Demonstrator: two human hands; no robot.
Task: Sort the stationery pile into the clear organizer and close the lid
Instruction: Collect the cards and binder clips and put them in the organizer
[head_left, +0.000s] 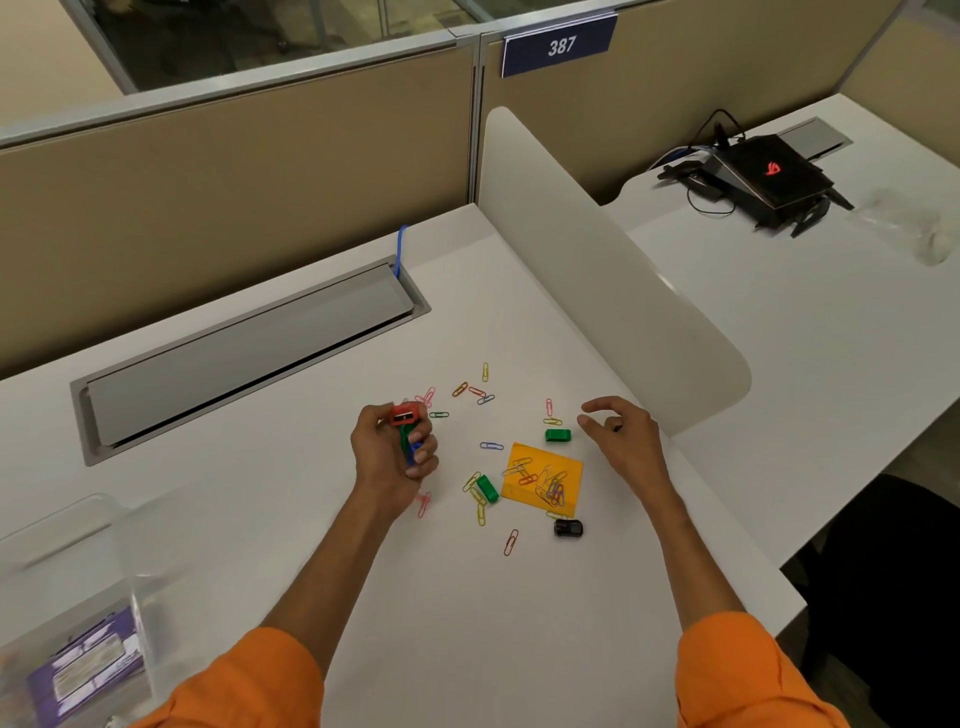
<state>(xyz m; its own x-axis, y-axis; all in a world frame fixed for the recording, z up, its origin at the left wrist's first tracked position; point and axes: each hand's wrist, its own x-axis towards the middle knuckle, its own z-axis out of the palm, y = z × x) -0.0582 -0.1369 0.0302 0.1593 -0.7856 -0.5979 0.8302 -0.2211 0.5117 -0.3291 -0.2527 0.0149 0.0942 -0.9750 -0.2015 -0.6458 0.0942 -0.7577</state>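
Paper clips (491, 446) lie scattered on the desk (467, 623) around a notepad (569, 467), organizer (78, 571) near left.

An office cubicle: tan partition walls (234, 171) behind a white bench (467, 597), a numbered sign "387" (560, 45) above, a laptop (769, 176) beyond the divider (597, 270).

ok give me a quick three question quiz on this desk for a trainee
1. True or false: the left hand grips a red sharpener.
2. What lies on the yellow sticky pad? A) paper clips B) a black sharpener C) scissors
3. Fill in: the sharpener nearest the right hand is ____.
Key: 1 true; 2 A; 3 green.
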